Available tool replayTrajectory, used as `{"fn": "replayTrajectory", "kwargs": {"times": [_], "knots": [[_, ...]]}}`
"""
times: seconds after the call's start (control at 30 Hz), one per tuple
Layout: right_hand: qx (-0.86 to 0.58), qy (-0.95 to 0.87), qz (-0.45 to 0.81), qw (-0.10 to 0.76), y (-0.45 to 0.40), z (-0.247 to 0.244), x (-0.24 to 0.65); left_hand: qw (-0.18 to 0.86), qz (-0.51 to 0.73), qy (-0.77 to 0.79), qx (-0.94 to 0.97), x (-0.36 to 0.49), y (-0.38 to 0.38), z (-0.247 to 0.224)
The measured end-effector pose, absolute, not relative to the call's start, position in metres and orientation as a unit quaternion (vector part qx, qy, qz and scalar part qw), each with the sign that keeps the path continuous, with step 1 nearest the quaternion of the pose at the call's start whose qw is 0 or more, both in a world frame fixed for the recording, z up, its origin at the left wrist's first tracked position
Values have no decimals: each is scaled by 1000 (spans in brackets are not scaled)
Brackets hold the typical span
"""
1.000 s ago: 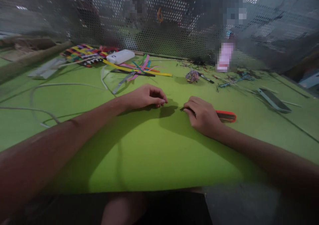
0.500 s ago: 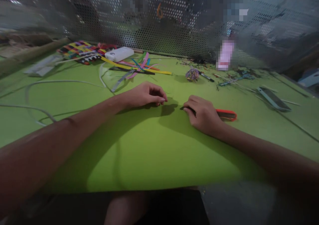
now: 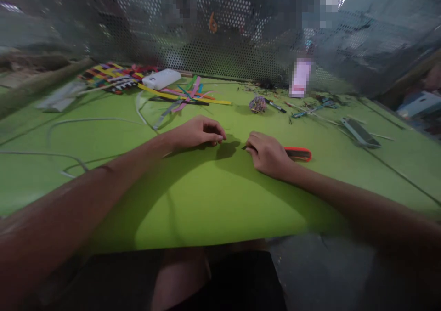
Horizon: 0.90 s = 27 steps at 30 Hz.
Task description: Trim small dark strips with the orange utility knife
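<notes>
My left hand (image 3: pixel 201 132) hovers just over the green table, thumb and fingertips brought together in a pinch. Whatever may be between them is too small to make out. To its right, my right hand (image 3: pixel 267 152) is closed around an orange-edged tool (image 3: pixel 299 154) with a dark middle, perhaps a cutter. A dark pointed tip sticks out past the fingers toward the left hand, while the orange end shows behind the palm. The rest of the tool is hidden in the grip. A gap with a shadow separates the two hands.
Beyond the left hand lie coloured strips (image 3: pixel 188 95), a white device (image 3: pixel 161 78) and a multicoloured woven piece (image 3: pixel 112 76). A tangled ball (image 3: pixel 257 104) and a pen (image 3: pixel 275 105) lie farther back. A phone (image 3: pixel 360 132) rests at right. A perforated metal panel (image 3: pixel 206 53) borders the back.
The view has shifted slightly, so most things appear a little to the left. Both hands keep nearly the same pose, and the right still grips the orange-edged tool.
</notes>
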State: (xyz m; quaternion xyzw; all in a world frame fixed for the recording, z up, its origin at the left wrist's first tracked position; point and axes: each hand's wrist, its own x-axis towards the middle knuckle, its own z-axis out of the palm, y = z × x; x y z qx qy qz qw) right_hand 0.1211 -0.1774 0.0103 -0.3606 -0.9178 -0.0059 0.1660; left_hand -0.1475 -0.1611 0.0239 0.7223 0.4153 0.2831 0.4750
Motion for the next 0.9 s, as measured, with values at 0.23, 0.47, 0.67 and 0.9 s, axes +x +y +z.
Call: {"fn": "replayTrajectory", "kwargs": {"times": [0.23,0.47,0.67,0.9], "knots": [[-364,-910,-39,195,-177,9,125,484,280,410,721,-148,-160,25],[-356,-910,-49,209,-176,9,128,482,286,393,729,-145,-157,24],[-360,-910,-24,203,-175,9,129,464,285,384,746,-146,-154,21],[-359,-913,-28,194,-175,7,128,448,265,375,767,-146,-153,20]]}}
